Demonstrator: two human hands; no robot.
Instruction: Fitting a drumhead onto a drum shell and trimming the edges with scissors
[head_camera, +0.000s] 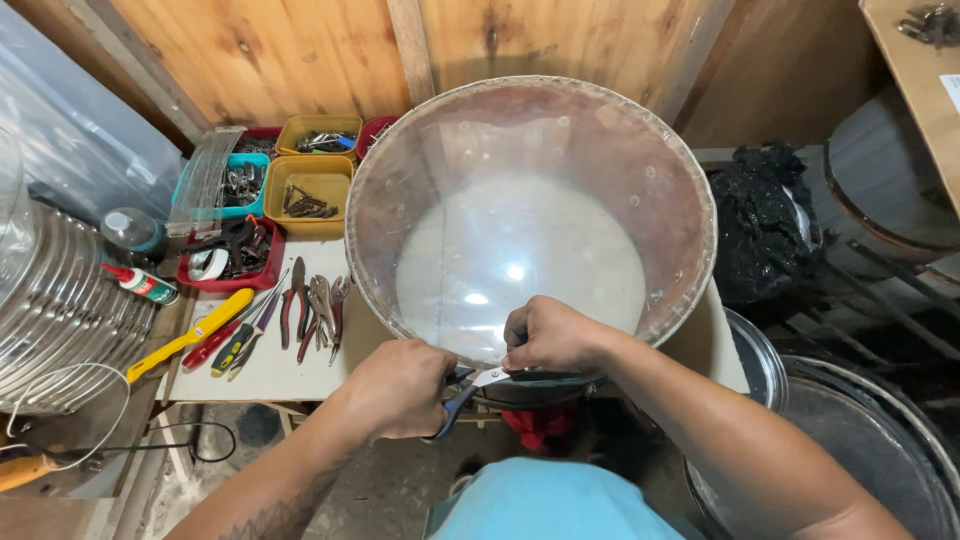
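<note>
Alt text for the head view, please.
The left hand works blue-handled scissors at the near rim of a large round drum frame with a clear skin, which the right hand pinches. Pliers and parts trays lie to the left.

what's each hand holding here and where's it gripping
The left hand grips scissors by their dark handles. The right hand pinches the near rim of the big round drum.

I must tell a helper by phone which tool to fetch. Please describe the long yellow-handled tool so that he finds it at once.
Start from the big round drum frame. On the white worktop to its left lies a row of pliers. The yellow-handled tool is leftmost there, lying diagonally, the longest, and the only all-yellow one.
</note>
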